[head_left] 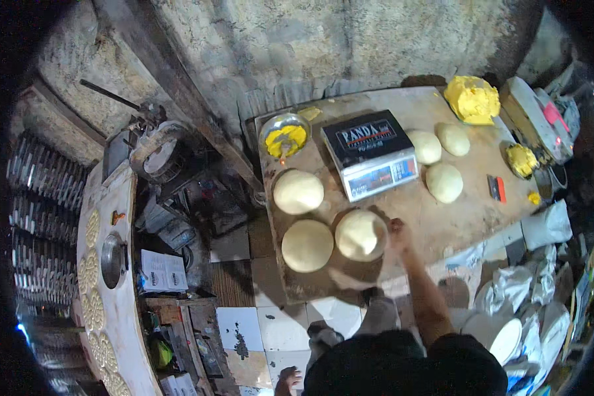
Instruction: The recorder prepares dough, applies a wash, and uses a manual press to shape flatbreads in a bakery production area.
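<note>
My right hand [398, 232] reaches over the wooden table to the right edge of a pale dough round [356, 244], its fingers curled and slightly blurred; what they hold, if anything, is unclear. Another dough round [306, 245] lies to the left, with a dough ball [297, 191] behind it. A black-topped silver scale [377, 178] stands behind my hand, beside three smaller dough balls [444, 183]. My left hand [290, 381] hangs low at the bottom edge, away from the table, fingers loosely curled; its contents cannot be made out.
A bowl of yellow fat [285, 136], a yellow block [472, 99], another yellow lump [520, 158] and a red-black scraper [497, 189] share the table. Left: a board of shaped dough [92, 277], a metal pot [114, 260], stacked racks [43, 191]. White sacks [541, 224] crowd the right.
</note>
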The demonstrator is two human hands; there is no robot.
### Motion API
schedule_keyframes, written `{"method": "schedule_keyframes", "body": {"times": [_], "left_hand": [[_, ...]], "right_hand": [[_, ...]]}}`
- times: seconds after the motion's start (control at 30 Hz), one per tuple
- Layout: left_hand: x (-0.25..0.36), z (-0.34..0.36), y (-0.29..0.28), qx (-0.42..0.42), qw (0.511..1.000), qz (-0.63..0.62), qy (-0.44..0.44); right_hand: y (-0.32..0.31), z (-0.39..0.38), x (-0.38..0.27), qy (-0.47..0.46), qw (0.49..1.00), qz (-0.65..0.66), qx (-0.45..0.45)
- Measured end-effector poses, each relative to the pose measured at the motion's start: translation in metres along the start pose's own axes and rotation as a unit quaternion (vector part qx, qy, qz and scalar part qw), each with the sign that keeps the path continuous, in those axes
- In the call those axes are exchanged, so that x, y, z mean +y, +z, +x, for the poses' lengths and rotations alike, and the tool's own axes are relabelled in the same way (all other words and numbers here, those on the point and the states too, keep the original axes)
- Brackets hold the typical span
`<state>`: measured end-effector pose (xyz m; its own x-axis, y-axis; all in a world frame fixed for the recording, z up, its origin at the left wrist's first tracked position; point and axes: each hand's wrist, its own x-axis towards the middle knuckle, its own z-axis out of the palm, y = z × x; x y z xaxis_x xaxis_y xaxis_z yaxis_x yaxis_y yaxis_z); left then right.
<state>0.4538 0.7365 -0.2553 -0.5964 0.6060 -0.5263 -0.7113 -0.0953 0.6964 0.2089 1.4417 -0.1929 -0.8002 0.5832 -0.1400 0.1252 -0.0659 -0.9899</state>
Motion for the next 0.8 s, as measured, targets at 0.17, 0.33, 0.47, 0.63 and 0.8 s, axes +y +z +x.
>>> {"method": "schedule_keyframes", "body": {"times": [0.17,0.33,0.47,0.63,0.8], "left_hand": [[0.057,-0.017,0.005,0.23,0.808,0.539,-0.058],[0.235,0.084,0.199,0.349,0.917,0.189,0.035],[0.17,0.078,0.236,0.291,0.925,0.226,-0.089],[0.132,-0.057,0.274,0.436,0.838,0.316,-0.086],[0.106,-0.044,0.199,0.347,0.895,0.272,0.069]], "right_hand": [[0.222,-0.017,-0.083,0.037,0.989,0.005,-0.143],[0.28,-0.003,-0.07,0.259,0.928,0.216,-0.156],[0.266,0.136,0.017,-0.03,0.977,-0.183,-0.109],[0.406,0.081,-0.088,0.174,0.971,-0.054,-0.157],[0.433,0.105,-0.037,0.284,0.886,0.169,-0.326]]}}
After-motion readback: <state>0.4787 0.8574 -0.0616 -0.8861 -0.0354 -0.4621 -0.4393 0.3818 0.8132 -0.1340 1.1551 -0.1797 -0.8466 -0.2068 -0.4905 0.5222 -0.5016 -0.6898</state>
